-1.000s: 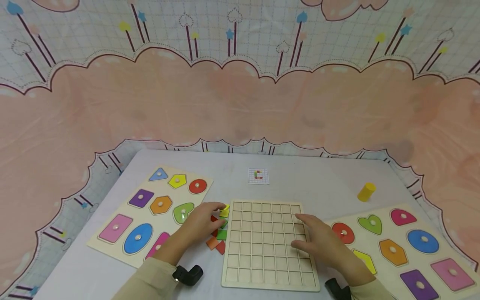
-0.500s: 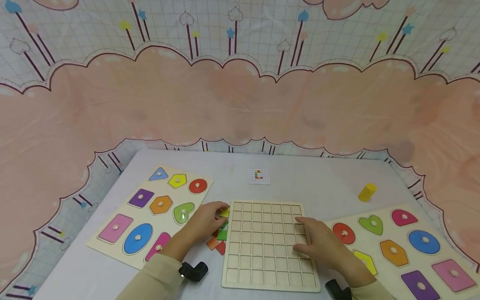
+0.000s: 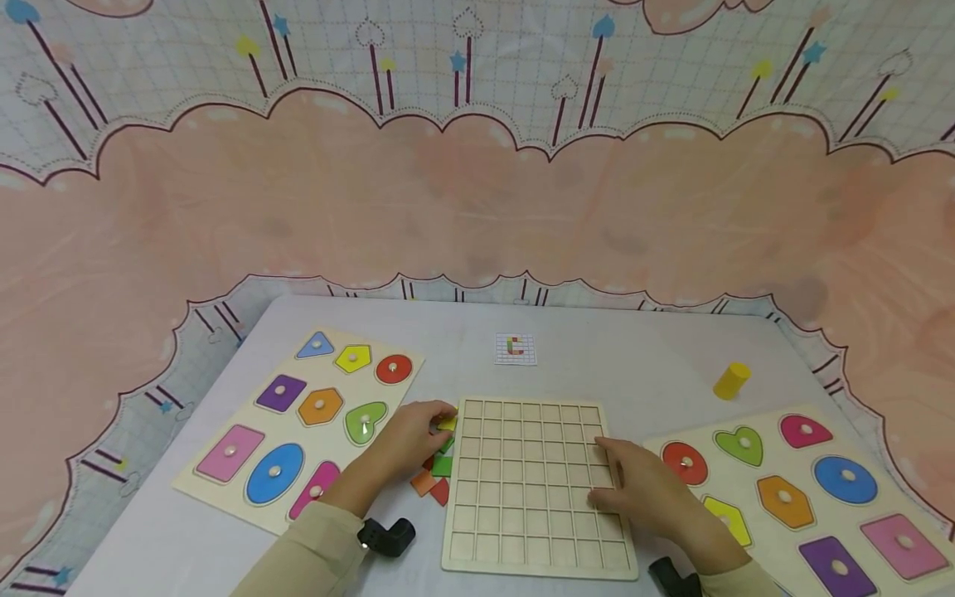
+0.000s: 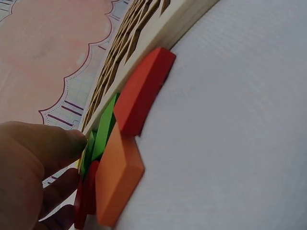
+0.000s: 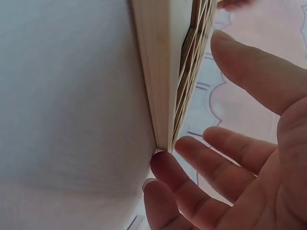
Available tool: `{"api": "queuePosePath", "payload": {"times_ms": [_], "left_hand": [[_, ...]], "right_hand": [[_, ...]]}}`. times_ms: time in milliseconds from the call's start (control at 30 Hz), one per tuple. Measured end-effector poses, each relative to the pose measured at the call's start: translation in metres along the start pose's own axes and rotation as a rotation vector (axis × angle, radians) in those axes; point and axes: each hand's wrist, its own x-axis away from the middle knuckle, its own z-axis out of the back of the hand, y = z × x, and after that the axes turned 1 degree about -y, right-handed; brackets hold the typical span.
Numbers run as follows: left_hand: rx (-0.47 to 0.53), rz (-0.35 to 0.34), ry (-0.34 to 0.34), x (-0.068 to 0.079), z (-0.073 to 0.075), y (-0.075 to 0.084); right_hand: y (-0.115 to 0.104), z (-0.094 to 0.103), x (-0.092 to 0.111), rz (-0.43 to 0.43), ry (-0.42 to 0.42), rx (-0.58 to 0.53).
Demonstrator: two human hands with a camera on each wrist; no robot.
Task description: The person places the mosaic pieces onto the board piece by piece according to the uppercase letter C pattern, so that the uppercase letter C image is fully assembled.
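Note:
My left hand point(image 3: 409, 438) reaches in at the left edge of the wooden grid board point(image 3: 539, 489). Its thumb and forefinger pinch a yellow block point(image 3: 447, 424), mostly hidden behind the fingers. Beneath and beside them lies a small heap of flat blocks: a green block point(image 4: 105, 129), an orange block point(image 4: 120, 175) and a red block point(image 4: 146, 91) leaning against the board's side. On the opposite side, my right hand point(image 3: 647, 491) has thumb and forefinger spread over the board's right edge. Its other fingers point(image 5: 218, 163) are loosely bent beside the board's side in the right wrist view, holding nothing.
A shape puzzle board point(image 3: 246, 431) lies to the left, another point(image 3: 776, 547) to the right. Behind the grid board lies a small pattern card point(image 3: 515, 349) with a coloured figure. A yellow cylinder point(image 3: 732, 381) stands at the back right. Patterned cloth point(image 3: 477, 215) hangs behind the table.
My left thumb and forefinger, spread apart a second ago, have closed together at the yellow block. The right hand has shifted slightly to the right along the board's edge.

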Motion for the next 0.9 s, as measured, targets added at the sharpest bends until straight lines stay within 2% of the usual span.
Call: {"api": "queuePosePath", "payload": {"times_ms": [333,633,900], "left_hand": [[0.050,0.028,-0.007,-0.005,0.002,-0.001],[0.051,0.054,-0.004,-0.008,0.002,0.001],[0.046,0.033,0.018,-0.012,-0.002,-0.002]], "right_hand": [[-0.002,0.001,0.000,0.010,-0.019,0.004],[0.000,-0.001,0.001,0.039,-0.057,-0.003],[0.000,-0.004,0.001,0.032,-0.051,-0.004]]}}
